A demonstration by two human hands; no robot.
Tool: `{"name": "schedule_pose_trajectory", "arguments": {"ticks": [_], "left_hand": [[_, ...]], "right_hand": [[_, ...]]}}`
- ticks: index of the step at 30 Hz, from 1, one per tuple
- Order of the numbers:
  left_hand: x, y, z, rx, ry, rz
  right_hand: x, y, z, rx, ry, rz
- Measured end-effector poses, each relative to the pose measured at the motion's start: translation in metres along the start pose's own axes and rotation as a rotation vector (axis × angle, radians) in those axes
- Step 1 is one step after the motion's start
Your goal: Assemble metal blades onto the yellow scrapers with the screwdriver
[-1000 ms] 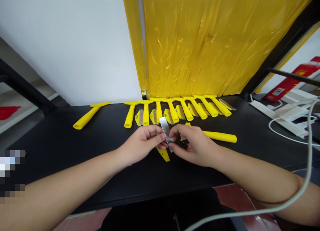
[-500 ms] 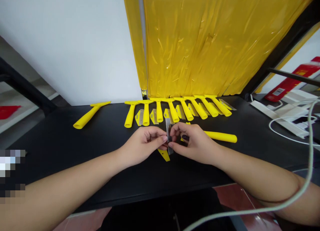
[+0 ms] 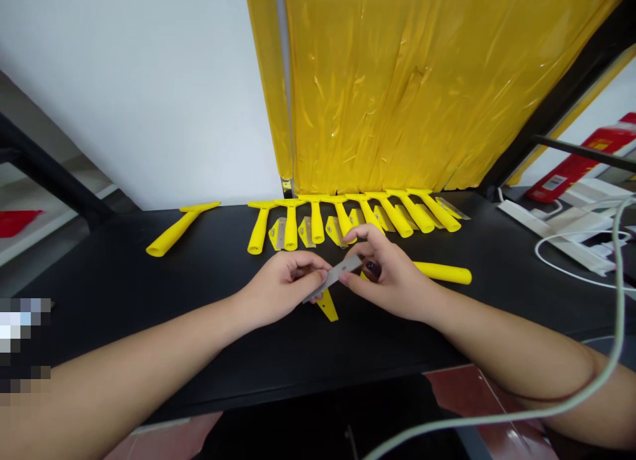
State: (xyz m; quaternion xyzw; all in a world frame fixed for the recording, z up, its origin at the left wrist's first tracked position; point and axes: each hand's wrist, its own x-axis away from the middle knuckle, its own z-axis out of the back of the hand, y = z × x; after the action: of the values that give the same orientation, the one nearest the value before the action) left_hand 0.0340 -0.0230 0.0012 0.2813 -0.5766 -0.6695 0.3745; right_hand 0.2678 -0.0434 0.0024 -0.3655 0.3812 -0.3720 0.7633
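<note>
A flat metal blade (image 3: 336, 277) with a hole in it is tilted between my hands, its right end higher. My left hand (image 3: 283, 289) pinches its lower left end between thumb and fingers. My right hand (image 3: 392, 278) has its thumb on the right end, with the index finger raised and curved. A small dark object, its kind unclear, shows inside the right hand's fingers. Below the blade a yellow plate with a hole (image 3: 327, 306) lies on the black table (image 3: 278, 367). Behind my right hand lies a yellow scraper handle (image 3: 444, 273), partly hidden.
Several yellow T-shaped scraper handles (image 3: 257, 231) are lined up at the back, with yellow plates and metal blades (image 3: 281, 233) between them. Another handle (image 3: 169, 240) lies apart at left. White cables (image 3: 616, 301) cross the right side, near a red package (image 3: 581, 158).
The blade has turned from nearly upright to a slant with its flat face showing. My right hand's index finger has lifted; the left hand has hardly moved.
</note>
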Motion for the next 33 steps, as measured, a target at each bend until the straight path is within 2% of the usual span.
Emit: {"name": "schedule_pose_trajectory", "arguments": {"ticks": [5, 12, 18, 23, 26, 30, 33], "left_hand": [[-0.001, -0.003, 0.002, -0.025, 0.016, 0.000], [-0.005, -0.005, 0.013, 0.017, 0.029, -0.046], [-0.006, -0.002, 0.013, 0.072, 0.121, -0.091], [-0.005, -0.001, 0.008, 0.063, 0.069, -0.119], [-0.005, -0.003, 0.006, 0.045, 0.041, -0.118], [-0.004, -0.005, 0.010, -0.115, 0.102, -0.158], [-0.001, -0.002, 0.020, -0.414, 0.148, -0.213]], "right_hand": [[-0.003, 0.000, 0.007, 0.065, -0.025, -0.026], [-0.006, 0.001, 0.014, 0.042, 0.041, -0.095], [-0.005, -0.001, 0.014, -0.036, -0.046, -0.199], [-0.005, -0.003, 0.007, -0.168, -0.149, -0.222], [-0.004, -0.002, 0.004, -0.168, -0.237, -0.229], [-0.002, 0.000, 0.002, 0.016, -0.252, -0.243], [-0.002, 0.002, -0.001, 0.112, -0.208, -0.263]]}}
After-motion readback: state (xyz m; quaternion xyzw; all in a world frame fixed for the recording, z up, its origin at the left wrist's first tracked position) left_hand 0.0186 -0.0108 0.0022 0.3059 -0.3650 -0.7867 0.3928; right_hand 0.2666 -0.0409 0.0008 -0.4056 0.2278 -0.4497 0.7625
